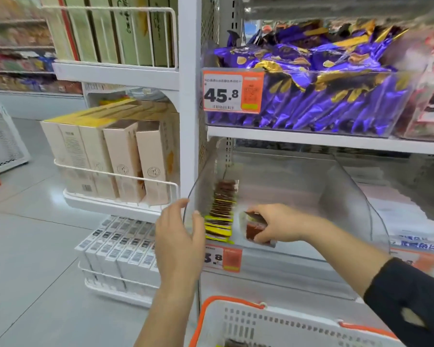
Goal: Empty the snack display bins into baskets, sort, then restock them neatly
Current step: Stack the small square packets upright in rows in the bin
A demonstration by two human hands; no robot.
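Note:
A clear plastic display bin (348,196) sits on the lower shelf. Along its left wall stands a neat row of brown and yellow snack packets (222,211). My right hand (273,226) is inside the bin and grips a few dark red-brown packets (254,227) beside that row. My left hand (178,236) holds the bin's left front corner, thumb on the inner side of the wall and fingers outside. A white basket with orange handles (273,321) stands below the bin, with a dark packet just visible in it at the bottom edge.
On the shelf above, another clear bin (398,103) is full of purple and gold packets, with an orange 45.8 price tag (232,91). White wire racks (115,176) of cream boxes stand to the left, over grey floor. Another bin stands at the right.

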